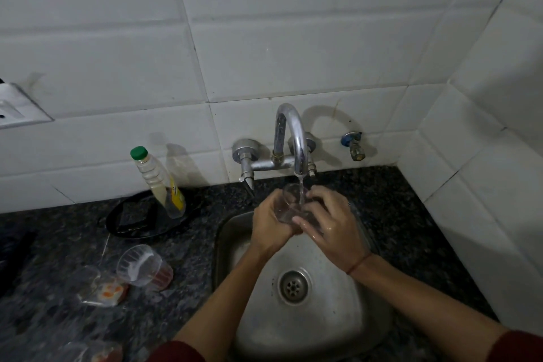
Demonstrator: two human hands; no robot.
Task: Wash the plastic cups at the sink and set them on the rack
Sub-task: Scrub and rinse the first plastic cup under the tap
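Cup (289,205), clear plastic, under tap (294,138) stream above sink (317,323). Clasped by left grip (270,225) on its left side, right grip (333,228) curled round its right side. Second clear cup (141,266) on its side on worktop (191,256), left of sink.

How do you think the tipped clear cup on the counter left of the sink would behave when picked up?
The clear cup looks thin-walled, so probably light and easily squeezed. Lying on its side, it may roll if nudged. Reddish residue inside could spill or feel sticky.
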